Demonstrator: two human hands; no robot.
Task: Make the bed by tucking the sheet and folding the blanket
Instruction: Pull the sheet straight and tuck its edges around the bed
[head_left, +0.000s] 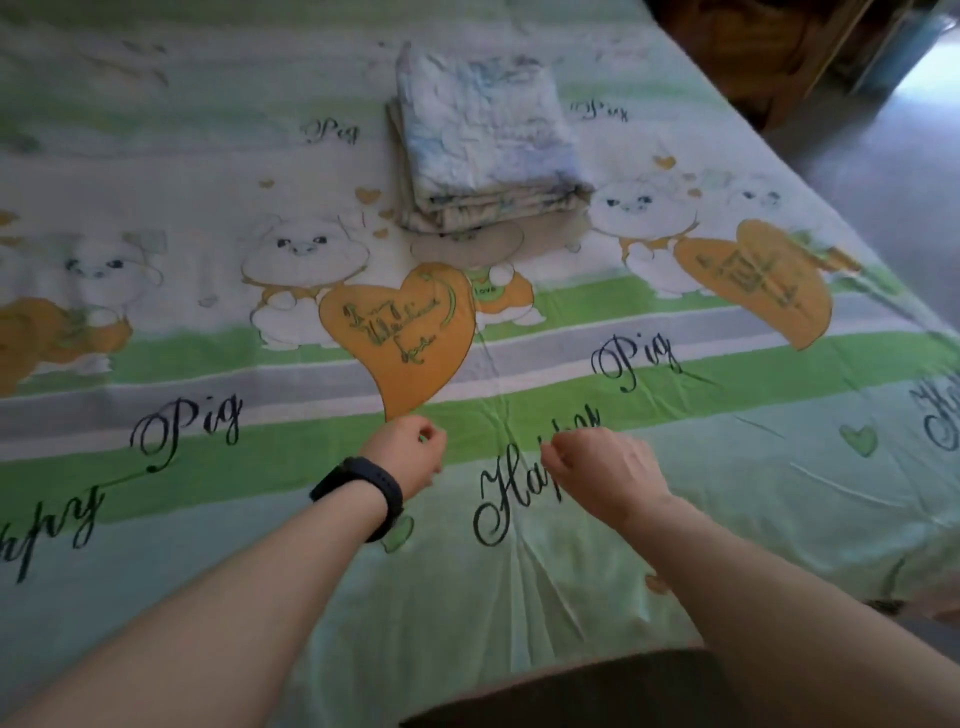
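Creases are my worry here. The green-and-white printed cotton sheet, with its pigs and orange hearts, lies spread across the bed. A fan of folds gathers at the near edge between my forearms, though, and one long ridge runs up towards the folded pale blue-and-white crinkled blanket. That blanket sits squared off in the middle of the bed, well apart from my hands. My left hand, the one with the black wristband, and my right hand hover close together low over the sheet. Both have their fingers curled in; whether either pinches cloth I cannot tell. If I pull from here with only one side gripped, I judge the sheet would skew and the print would run crooked. A hard tug could also drag the blanket and topple its layers. Tucking over that fan would trap the folds under the mattress.
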